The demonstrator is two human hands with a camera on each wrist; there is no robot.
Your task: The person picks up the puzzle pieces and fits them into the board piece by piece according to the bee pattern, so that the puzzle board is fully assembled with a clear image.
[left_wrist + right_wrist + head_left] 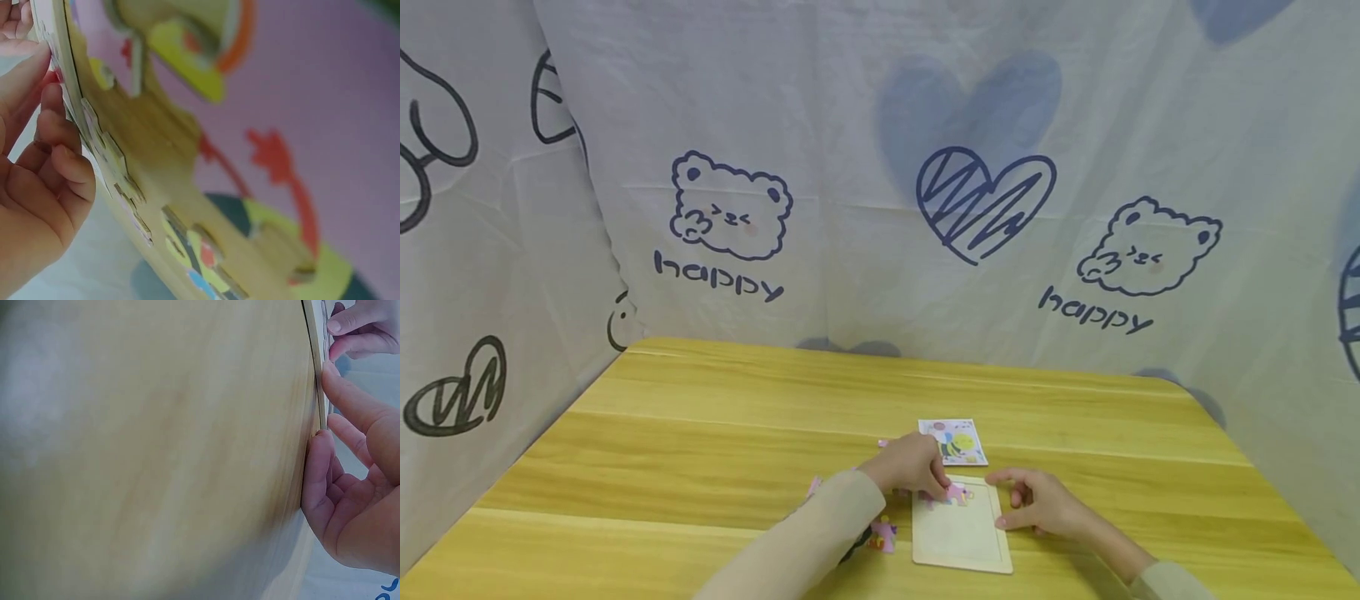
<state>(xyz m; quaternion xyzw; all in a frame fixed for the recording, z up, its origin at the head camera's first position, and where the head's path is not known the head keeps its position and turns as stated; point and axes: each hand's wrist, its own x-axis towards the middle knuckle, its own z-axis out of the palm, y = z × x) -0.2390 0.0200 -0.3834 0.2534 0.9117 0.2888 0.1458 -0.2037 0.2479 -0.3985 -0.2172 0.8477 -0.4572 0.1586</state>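
Observation:
My left hand reaches over the upper left part of a pale wooden puzzle tray, pinching a pink puzzle piece between thumb and fingertips. Its fingers hide much of that piece. Beside the fingertips, pink puzzle pieces lie along the tray's top edge. At the tray's right side rests my right hand, index finger by the upper corner and thumb lower down on the rim. In the right wrist view the thumb touches the tray's edge, while the other fingers curl loosely beside it on the table.
A picture card with a bee lies just behind the tray. Loose puzzle pieces are scattered left of it, partly covered by my left arm; several show large in the left wrist view. The wooden table meets a printed cloth at the back.

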